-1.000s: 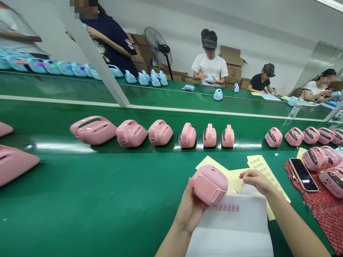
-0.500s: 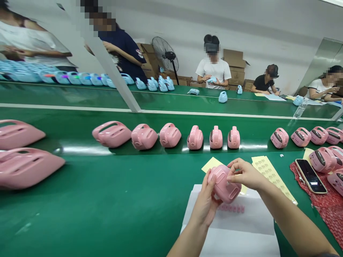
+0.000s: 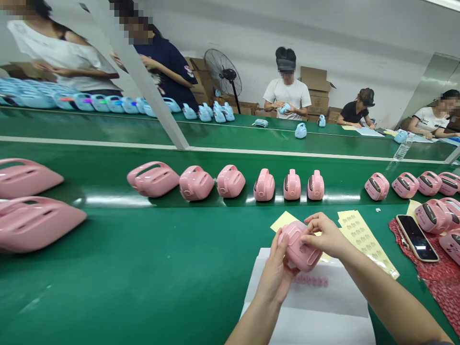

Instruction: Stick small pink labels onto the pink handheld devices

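Observation:
My left hand (image 3: pixel 276 273) grips a pink plastic device (image 3: pixel 295 247) with a handle, holding it above a white sheet (image 3: pixel 316 306) that carries a row of pink stickers (image 3: pixel 312 281). My right hand (image 3: pixel 323 235) is closed in a pinch, with its fingertips pressed on the device's top face. Whether a sticker lies under those fingertips is hidden. Yellow sticker backing sheets (image 3: pixel 361 235) lie just behind and to the right of my hands.
A row of pink devices (image 3: pixel 230 182) stands along the green belt (image 3: pixel 108 268), with more at right on a red cloth (image 3: pixel 436 278) beside a phone (image 3: pixel 417 231). Blue devices (image 3: pixel 108 103) line the far belt. Other people work across it near a fan (image 3: pixel 223 72) and cartons.
My right hand left the yellow sheets and came onto the pink device, where it now presses. My left hand raised and turned the device. The view shifted slightly left.

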The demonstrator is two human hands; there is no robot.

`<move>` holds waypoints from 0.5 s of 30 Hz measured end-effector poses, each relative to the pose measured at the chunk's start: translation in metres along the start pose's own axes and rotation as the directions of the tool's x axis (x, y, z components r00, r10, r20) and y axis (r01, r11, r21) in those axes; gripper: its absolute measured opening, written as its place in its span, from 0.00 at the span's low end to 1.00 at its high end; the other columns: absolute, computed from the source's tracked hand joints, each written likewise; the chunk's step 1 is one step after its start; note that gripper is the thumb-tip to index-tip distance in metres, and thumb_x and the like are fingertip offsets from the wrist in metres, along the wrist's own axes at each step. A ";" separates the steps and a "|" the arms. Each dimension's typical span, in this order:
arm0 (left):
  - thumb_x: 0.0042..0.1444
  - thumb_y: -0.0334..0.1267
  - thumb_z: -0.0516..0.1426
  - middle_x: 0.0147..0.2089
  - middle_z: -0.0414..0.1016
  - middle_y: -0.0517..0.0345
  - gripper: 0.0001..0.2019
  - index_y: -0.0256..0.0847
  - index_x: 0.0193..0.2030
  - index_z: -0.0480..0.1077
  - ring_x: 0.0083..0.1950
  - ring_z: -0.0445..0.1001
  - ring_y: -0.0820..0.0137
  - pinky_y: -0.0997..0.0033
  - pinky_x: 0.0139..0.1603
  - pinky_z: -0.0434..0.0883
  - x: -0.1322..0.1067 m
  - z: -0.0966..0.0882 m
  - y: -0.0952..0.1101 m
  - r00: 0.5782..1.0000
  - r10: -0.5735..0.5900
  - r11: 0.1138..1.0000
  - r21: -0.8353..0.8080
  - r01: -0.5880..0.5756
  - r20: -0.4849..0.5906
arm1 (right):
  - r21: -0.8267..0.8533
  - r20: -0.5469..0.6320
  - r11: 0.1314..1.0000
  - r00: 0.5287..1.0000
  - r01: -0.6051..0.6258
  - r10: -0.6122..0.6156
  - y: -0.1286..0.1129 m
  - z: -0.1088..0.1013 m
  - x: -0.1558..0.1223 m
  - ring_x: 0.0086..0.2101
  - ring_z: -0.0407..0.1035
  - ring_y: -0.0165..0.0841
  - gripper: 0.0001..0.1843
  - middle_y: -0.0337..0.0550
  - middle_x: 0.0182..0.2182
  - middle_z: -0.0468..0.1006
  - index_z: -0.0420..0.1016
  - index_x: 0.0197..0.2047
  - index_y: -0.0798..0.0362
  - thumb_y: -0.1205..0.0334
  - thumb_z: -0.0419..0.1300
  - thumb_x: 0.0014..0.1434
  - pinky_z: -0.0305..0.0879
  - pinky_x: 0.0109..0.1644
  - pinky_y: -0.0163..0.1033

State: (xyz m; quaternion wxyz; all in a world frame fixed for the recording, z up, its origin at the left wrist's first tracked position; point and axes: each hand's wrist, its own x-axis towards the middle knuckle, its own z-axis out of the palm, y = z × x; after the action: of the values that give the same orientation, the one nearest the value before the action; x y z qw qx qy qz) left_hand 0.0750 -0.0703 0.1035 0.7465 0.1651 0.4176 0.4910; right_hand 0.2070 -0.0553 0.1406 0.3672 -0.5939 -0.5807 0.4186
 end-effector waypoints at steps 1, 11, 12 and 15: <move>0.51 0.43 0.61 0.49 0.72 0.53 0.26 0.53 0.58 0.60 0.42 0.73 0.62 0.63 0.34 0.74 0.000 0.001 0.000 1.000 0.002 1.000 -0.004 -0.002 -0.003 | -0.035 -0.036 0.998 0.998 0.056 -0.058 0.002 0.003 -0.001 0.47 0.63 0.40 0.07 0.45 0.40 0.66 0.71 0.20 0.54 0.71 0.64 0.44 0.59 0.52 0.47; 0.58 0.47 0.53 0.41 0.73 0.51 0.14 0.41 0.46 0.68 0.35 0.75 0.63 0.59 0.32 0.74 0.003 -0.002 0.009 0.997 -0.021 0.991 -0.135 0.011 -0.073 | 0.083 -0.390 0.882 0.830 0.464 -0.400 0.028 0.013 -0.015 0.46 0.64 0.38 0.07 0.45 0.41 0.67 0.71 0.37 0.48 0.58 0.56 0.56 0.60 0.53 0.48; 0.57 0.49 0.53 0.41 0.74 0.50 0.16 0.41 0.46 0.68 0.36 0.75 0.61 0.58 0.33 0.74 0.003 -0.004 0.010 0.998 -0.015 0.989 -0.151 0.007 -0.054 | 0.103 -0.376 0.901 0.855 0.422 -0.358 0.030 0.014 -0.014 0.49 0.63 0.39 0.11 0.46 0.44 0.67 0.69 0.43 0.48 0.56 0.56 0.56 0.59 0.54 0.49; 0.44 0.56 0.61 0.40 0.75 0.50 0.27 0.41 0.47 0.67 0.38 0.76 0.58 0.59 0.33 0.74 0.002 -0.009 0.008 0.999 0.036 0.986 -0.163 -0.030 0.033 | 0.222 -0.215 0.949 0.960 0.225 -0.177 0.041 0.022 -0.012 0.56 0.57 0.43 0.32 0.51 0.54 0.63 0.57 0.57 0.47 0.49 0.60 0.51 0.57 0.56 0.52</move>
State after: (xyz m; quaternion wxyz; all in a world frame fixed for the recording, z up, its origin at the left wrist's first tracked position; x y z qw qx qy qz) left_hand 0.0634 -0.0659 0.1023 0.7566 0.1193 0.3601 0.5326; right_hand 0.2027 -0.0705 0.0957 0.5326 -0.5193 -0.5443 0.3878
